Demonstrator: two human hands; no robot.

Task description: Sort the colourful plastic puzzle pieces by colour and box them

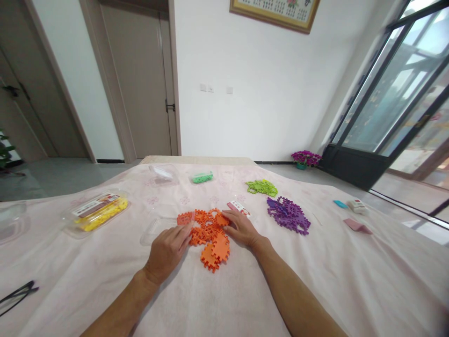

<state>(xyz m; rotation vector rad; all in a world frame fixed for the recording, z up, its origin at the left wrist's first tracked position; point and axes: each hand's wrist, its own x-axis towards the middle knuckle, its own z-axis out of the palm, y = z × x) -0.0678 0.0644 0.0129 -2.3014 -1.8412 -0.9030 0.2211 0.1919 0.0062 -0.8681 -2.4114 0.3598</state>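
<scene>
Orange toothed plastic pieces [209, 229] lie heaped on the cloth between my two hands. My left hand [170, 249] is at the heap's left, its fingers close together over the near right side of a clear plastic box [151, 230]. A few of the orange pieces show through the box's right end. Under my left palm the grip itself is hidden. My right hand [242, 228] rests against the heap's right edge, thumb apart from the curved fingers, fingertips touching the pieces. Just behind it lies a white and red label card [240, 208].
A clear box of yellow pieces [105, 211] stands left, green pieces [202, 178] in clear plastic at the back. Light green pieces [262, 187] and purple pieces [289, 215] lie in piles to the right. Black-framed glasses [19, 295] are at the near left.
</scene>
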